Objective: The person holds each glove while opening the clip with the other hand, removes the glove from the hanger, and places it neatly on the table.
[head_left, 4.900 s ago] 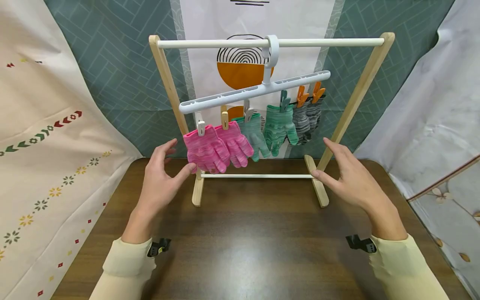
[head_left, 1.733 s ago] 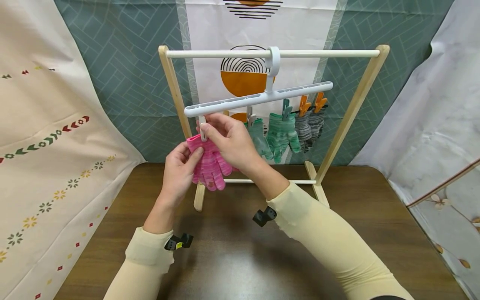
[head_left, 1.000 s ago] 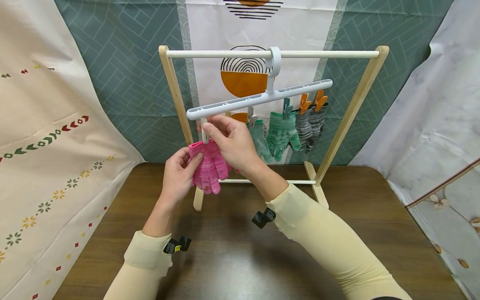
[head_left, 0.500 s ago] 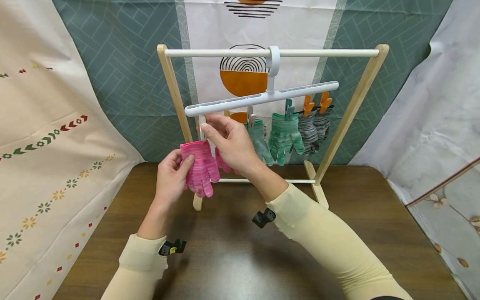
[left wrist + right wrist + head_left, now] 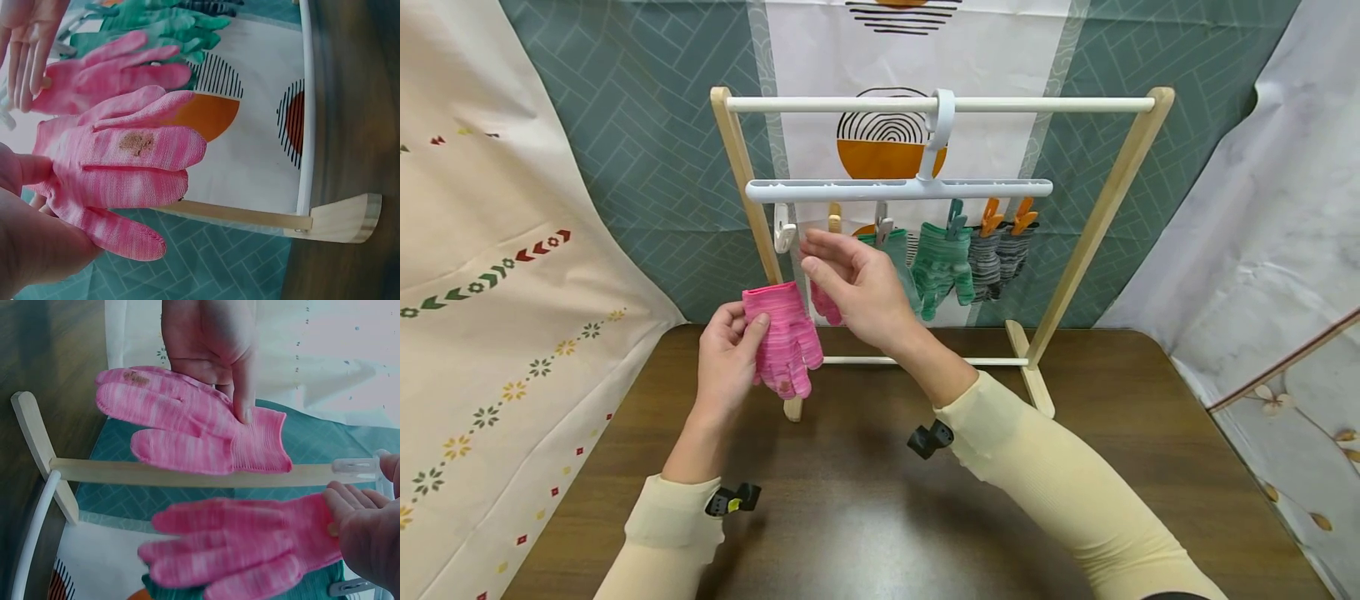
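My left hand (image 5: 722,360) pinches a pink striped knit glove (image 5: 784,333) near its cuff, thumb in front. The glove is off the hanger, and a brown stain (image 5: 135,144) marks one of its fingers. To the right, my right hand (image 5: 865,293) holds nothing, its fingers extended beside a white clothespin (image 5: 784,229). That clothespin hangs bare from the left end of the pale grey hanger (image 5: 850,191). Behind the right hand, a second pink glove (image 5: 231,544) hangs from a yellowish clothespin (image 5: 835,218); the head view shows only a piece of it.
Farther right on the hanger are green gloves (image 5: 943,262) and dark grey striped gloves (image 5: 985,258), held by grey, teal and orange clothespins. A wooden rack (image 5: 1097,229) with a white top bar (image 5: 1045,105) carries the hanger. It stands on a brown table (image 5: 865,500).
Both hands came to the left end of the hanger. The pink glove came out of the white clothespin and moved down-left with my left hand. My right hand released the clothespin; the hanger levelled.
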{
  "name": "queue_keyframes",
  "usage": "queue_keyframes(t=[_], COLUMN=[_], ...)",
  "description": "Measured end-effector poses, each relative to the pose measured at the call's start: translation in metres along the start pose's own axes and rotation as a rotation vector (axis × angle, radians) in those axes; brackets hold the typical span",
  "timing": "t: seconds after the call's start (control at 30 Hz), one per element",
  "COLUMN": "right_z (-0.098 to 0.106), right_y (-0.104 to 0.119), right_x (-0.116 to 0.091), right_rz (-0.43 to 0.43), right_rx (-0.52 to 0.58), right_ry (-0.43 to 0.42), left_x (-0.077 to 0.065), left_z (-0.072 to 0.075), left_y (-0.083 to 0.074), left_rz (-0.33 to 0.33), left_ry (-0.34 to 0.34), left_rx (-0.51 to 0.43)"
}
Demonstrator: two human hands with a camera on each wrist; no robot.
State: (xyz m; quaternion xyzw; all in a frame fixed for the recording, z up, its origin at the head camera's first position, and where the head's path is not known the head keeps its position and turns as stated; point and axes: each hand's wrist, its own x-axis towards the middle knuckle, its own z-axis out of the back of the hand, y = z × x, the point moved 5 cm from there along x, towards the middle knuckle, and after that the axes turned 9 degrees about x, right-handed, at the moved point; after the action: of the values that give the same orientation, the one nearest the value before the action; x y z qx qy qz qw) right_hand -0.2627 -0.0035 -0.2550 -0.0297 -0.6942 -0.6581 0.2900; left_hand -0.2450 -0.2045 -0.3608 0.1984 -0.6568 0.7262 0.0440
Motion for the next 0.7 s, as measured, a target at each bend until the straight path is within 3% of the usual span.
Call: queue_keyframes(t=[0.4,0.7], right_z=[0.007,0.017], right_y=[0.002,0.005], right_x=[-0.011,-0.023], right_rz=[0.079,0.122], right_rx=[0.008,-0.053], right_ry=[0.023,0.044], left_x=[-0.001,-0.001], left_z=[0.017,0.031], left_y=[0.004,0.01], left_rz=[0.017,0.035], left_ry=[-0.045,-0.06], left_rx=[0.018,0.032])
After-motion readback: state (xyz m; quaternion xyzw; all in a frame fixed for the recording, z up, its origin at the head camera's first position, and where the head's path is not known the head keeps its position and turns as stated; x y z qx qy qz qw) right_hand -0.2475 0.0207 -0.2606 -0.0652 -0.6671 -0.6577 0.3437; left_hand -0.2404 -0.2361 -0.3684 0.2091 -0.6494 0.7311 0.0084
